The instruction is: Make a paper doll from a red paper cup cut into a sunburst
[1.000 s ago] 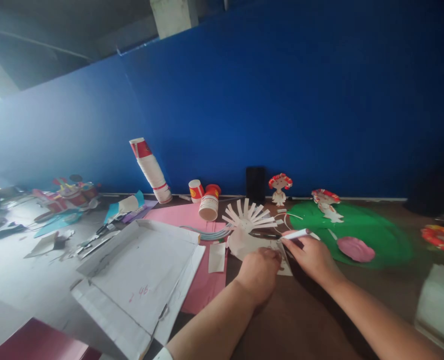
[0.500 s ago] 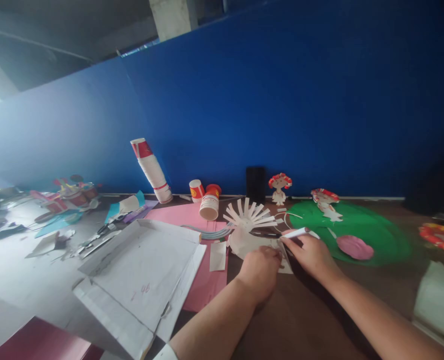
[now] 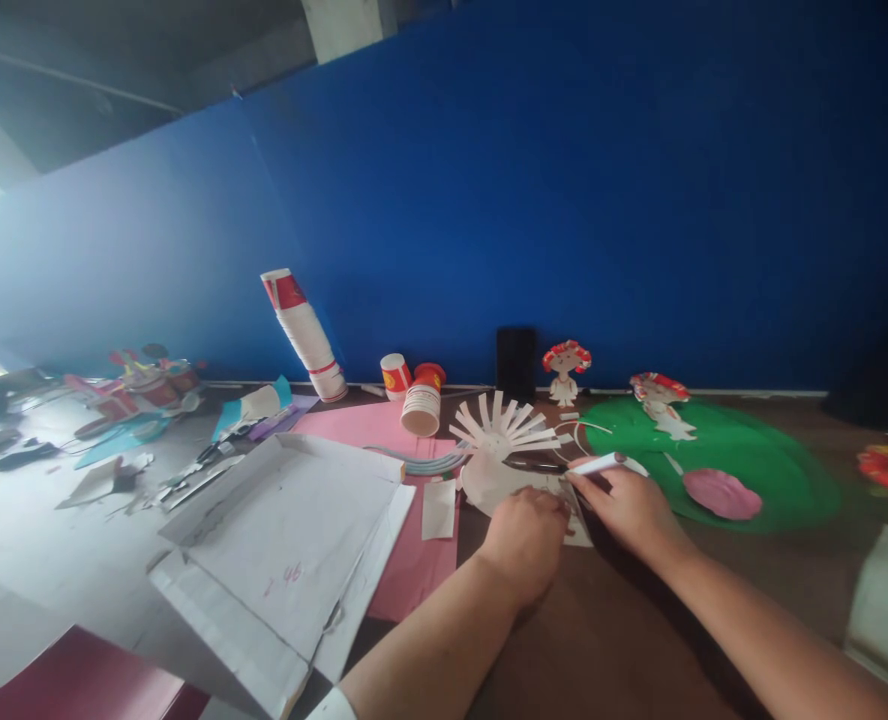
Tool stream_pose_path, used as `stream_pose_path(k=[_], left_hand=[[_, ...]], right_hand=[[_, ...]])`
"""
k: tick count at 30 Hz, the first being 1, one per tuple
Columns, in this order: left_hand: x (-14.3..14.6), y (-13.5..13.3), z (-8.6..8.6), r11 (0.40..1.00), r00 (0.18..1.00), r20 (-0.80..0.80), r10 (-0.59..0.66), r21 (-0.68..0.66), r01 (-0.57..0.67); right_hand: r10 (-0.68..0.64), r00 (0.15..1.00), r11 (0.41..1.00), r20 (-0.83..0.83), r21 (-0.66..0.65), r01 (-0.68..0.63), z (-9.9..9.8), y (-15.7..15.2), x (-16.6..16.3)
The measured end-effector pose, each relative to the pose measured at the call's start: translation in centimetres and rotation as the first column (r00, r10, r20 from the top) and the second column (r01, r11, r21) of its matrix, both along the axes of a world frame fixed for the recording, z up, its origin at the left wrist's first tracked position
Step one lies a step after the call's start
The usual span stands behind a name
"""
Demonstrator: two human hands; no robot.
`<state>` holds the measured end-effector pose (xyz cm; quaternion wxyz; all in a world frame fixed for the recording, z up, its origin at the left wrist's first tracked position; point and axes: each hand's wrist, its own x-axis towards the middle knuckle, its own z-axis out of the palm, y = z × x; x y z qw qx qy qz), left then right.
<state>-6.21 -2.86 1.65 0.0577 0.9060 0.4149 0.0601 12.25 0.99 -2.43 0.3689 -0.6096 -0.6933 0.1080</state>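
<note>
My right hand [image 3: 634,512] is closed around a white marker [image 3: 598,464], its tip end down by a sheet of white paper [image 3: 580,532]. On that paper rests my left hand [image 3: 525,535], fingers bent and pressing it to the table; the hand covers much of the sheet. Just beyond lies a round white paper piece [image 3: 481,485], and touching it, a paper cup [image 3: 498,443] cut into spread strips. A dark, thin pen-like tool [image 3: 535,466] lies between the strips and my right hand.
At left stands a shallow white box [image 3: 264,540] on pink paper [image 3: 406,580]. Behind are a leaning cup stack [image 3: 305,335] and more paper cups [image 3: 421,408]. Paper dolls [image 3: 564,372], a green sheet [image 3: 759,465] and a pink scalloped piece [image 3: 721,494] lie right.
The view has shifted slightly. My right hand keeps the marker and my left stays on the paper, both nearly unmoved.
</note>
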Motion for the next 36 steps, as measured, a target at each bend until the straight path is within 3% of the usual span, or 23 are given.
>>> stream_pose_path(k=[16,25,33,36], left_hand=[[0.0,0.0,-0.1,0.999,1.000,-0.023,0.005,-0.049,-0.007],[0.1,0.2,0.1,1.000,0.999,-0.030,-0.020,-0.010,0.019],[-0.1,0.5,-0.1,0.998,0.998,-0.015,-0.060,0.019,0.061],[-0.2,0.5,0.0,0.997,0.997,-0.018,-0.080,0.015,0.080]], right_hand=[[0.035,0.998,0.999,0.043,0.007,-0.035,0.3,-0.2,0.0],[0.039,0.998,0.998,0.041,0.051,-0.041,0.1,-0.1,0.1],[-0.013,1.000,0.989,0.007,0.150,0.011,1.6,-1.8,-0.1],[0.020,0.999,0.986,0.046,0.164,-0.027,2.1,-2.8,0.0]])
